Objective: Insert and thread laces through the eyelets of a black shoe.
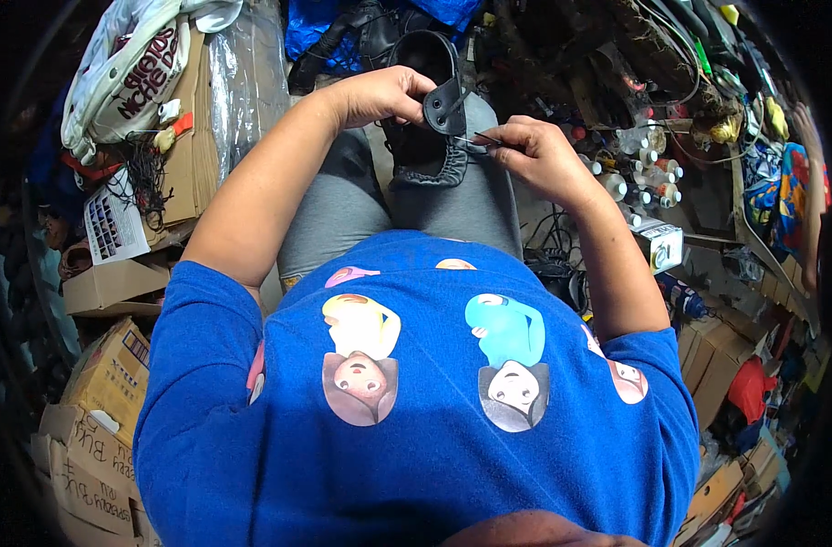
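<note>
A black leather shoe upper (445, 111) with eyelets and a gathered, padded collar rests over my grey-trousered thighs (471, 205). My left hand (380, 96) is closed on it, thumb and fingers pinching the eyelet flap at its left edge. On the other side, my right hand (536, 153) pinches a thin dark tool (489, 139), perhaps a needle or an awl. Its fine tip reaches the edge of the upper just below the eyelets. Whether the tip goes through the leather is too small to tell.
Dark shoes (377, 41) and blue plastic (311, 27) lie beyond my knees. Several plastic bottles (648, 178) and a white box (660, 244) stand at the right. Cardboard boxes (115, 283), a clear plastic-wrapped bundle (250, 82) and a white cloth bag (129, 73) crowd the left.
</note>
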`<state>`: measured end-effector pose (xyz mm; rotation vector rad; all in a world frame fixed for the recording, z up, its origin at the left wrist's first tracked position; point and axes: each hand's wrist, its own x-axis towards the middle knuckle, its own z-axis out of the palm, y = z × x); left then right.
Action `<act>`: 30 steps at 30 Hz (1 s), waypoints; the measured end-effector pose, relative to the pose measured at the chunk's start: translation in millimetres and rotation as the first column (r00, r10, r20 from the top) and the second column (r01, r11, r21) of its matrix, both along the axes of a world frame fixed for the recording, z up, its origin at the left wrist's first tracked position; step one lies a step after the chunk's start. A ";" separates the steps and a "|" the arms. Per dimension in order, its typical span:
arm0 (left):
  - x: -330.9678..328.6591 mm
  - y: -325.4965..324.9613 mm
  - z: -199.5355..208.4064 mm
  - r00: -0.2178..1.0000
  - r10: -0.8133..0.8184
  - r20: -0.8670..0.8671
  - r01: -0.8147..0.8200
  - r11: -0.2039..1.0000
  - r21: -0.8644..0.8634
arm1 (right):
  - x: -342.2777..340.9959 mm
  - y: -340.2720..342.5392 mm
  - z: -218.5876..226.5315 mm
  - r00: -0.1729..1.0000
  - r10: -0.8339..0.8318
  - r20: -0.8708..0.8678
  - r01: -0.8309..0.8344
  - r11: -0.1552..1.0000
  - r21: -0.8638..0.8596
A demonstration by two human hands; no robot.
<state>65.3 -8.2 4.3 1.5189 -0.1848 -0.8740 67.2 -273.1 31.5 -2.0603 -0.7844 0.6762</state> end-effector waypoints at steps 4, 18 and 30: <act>3.1 -6.8 8.5 1.000 -0.015 -0.017 0.018 0.991 0.130 | -0.8 2.1 3.6 1.000 0.005 0.005 -0.005 1.000 0.015; 45.3 -42.4 34.5 0.927 -0.350 0.133 0.287 0.893 0.347 | 28.9 -28.4 -35.2 0.884 -0.007 -0.468 0.083 0.986 0.141; 48.7 -44.7 25.0 0.925 -0.355 0.134 0.304 0.905 0.296 | 36.1 -27.4 -65.2 0.680 -0.034 -0.732 0.240 0.954 0.178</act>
